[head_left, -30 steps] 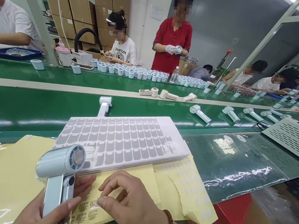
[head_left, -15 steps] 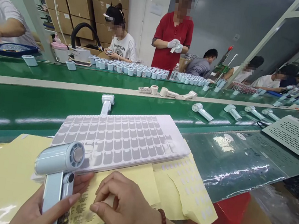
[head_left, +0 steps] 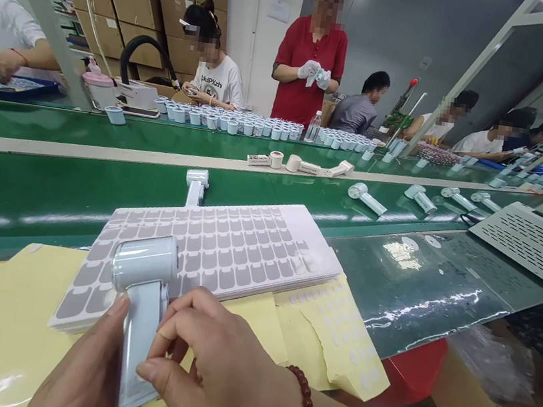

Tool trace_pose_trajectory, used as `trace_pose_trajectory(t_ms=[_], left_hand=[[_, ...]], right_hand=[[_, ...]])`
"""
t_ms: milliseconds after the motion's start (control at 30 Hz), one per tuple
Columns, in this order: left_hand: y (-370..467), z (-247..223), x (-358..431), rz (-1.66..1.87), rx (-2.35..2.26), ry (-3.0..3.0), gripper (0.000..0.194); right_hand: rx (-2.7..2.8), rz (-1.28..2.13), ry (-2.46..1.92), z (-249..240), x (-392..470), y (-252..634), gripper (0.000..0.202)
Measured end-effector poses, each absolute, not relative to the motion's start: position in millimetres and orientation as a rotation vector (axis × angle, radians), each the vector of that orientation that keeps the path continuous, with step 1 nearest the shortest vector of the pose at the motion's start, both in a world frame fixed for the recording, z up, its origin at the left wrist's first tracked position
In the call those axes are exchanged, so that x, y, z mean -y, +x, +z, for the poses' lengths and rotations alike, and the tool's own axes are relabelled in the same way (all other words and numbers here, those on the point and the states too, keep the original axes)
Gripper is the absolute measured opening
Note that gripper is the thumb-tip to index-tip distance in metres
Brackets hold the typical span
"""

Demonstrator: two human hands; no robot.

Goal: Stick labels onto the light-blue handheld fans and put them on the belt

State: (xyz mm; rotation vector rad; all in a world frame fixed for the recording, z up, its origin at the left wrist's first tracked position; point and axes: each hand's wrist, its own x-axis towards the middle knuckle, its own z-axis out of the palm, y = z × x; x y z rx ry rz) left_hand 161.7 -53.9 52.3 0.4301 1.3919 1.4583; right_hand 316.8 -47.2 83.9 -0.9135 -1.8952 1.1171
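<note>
Handle [head_left: 138, 330] partly hidden behind right hand [head_left: 223, 368].

the left hand [head_left: 85, 371] is cut off at the bottom.

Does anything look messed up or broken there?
Yes, the yellow sheet near the right hand. Its curved, uneven edge looks torn, and one corner pokes out past the bench. The stacked white sheets look much neater.
</note>
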Motion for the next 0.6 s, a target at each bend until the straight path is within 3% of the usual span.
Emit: trace_pose_trajectory(t_ms=[200,400,600], left_hand=[[167.1,60.0,51.2,1.402,-1.370,0.470,0.052],[156.5,50.2,48.6,1.371,-1.388,0.312,0.079],[159.5,64.5,56.1,1.152,-1.314,0.560,0.085]], right_hand=[[1.957,1.078,-0.960,86.4,43.2,317.2,0.015],[2.114,0.900,-0.996,82.1,40.3,314.5,0.012],[1.982,0.988,-0.932,83.2,38.4,319.3,0.014]])
